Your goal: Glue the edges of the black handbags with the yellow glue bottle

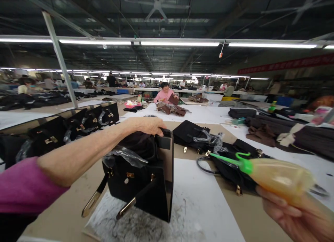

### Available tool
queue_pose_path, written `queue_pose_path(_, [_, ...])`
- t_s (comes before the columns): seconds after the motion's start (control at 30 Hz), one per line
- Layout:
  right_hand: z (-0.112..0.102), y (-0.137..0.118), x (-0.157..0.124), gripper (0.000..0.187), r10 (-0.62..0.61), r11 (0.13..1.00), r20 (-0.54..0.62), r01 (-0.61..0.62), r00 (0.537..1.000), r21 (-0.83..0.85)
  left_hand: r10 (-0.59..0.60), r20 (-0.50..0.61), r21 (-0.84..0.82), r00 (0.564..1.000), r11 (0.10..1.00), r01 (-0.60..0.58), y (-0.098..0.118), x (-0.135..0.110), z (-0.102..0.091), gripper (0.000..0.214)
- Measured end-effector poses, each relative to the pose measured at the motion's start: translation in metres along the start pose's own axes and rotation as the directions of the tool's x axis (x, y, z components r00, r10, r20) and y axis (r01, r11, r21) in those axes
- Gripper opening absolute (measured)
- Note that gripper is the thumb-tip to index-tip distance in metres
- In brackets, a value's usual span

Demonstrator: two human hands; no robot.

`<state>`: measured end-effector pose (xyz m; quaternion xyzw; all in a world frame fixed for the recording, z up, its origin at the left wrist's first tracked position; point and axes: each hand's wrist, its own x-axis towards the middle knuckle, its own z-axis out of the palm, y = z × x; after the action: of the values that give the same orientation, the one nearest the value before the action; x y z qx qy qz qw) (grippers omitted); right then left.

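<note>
A black handbag [135, 189] with gold fittings stands upright on a stained white sheet [198, 200] in front of me. My left hand [151, 125] reaches over its top and grips the upper far edge, the fingertips partly hidden. Two straps with gold ends hang loose at its front, and clear plastic wraps its handle. On the right, my right hand [287, 210] is closed round a squeeze bottle [281, 176] of yellowish liquid. Its green nozzle points left, apart from the standing bag.
Several black handbags [88, 122] stand in a row at the left. More black bags [193, 134] lie on the table at the right, behind the bottle. Across the table a person in pink [166, 94] handles brown pieces [173, 109]. Dark fabric [308, 137] is piled far right.
</note>
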<state>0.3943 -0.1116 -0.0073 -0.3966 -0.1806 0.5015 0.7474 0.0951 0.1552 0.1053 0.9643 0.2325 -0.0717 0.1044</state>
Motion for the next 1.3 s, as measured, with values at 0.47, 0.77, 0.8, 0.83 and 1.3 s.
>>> queue_pose_path(0.47, [0.056, 0.037, 0.056, 0.036, 0.108, 0.959, 0.291, -0.023, 0.950, -0.281, 0.030, 0.171, -0.120, 0.985, 0.993, -0.010, -0.009, 0.043, 0.044, 0.029])
queue_pose_path(0.77, [0.050, 0.041, 0.075, 0.038, 0.074, 0.929, 0.333, 0.057, 0.940, -0.367, 0.101, 0.246, -0.229, 0.964, 0.972, -0.043, -0.006, 0.057, 0.048, 0.026])
queue_pose_path(0.8, [0.049, 0.041, 0.076, 0.038, 0.076, 0.928, 0.338, 0.058, 0.938, -0.369, 0.116, 0.250, -0.238, 0.961, 0.970, -0.055, -0.006, 0.058, 0.049, 0.025])
queue_pose_path(0.83, [0.049, 0.041, 0.077, 0.037, 0.077, 0.929, 0.342, 0.058, 0.937, -0.367, 0.131, 0.254, -0.246, 0.958, 0.967, -0.067, -0.007, 0.059, 0.049, 0.025])
queue_pose_path(1.3, [0.051, 0.040, 0.080, 0.042, 0.081, 0.888, 0.410, 0.121, 0.909, -0.444, 0.113, 0.267, -0.199, 0.957, 0.978, -0.060, -0.007, 0.059, 0.054, 0.031])
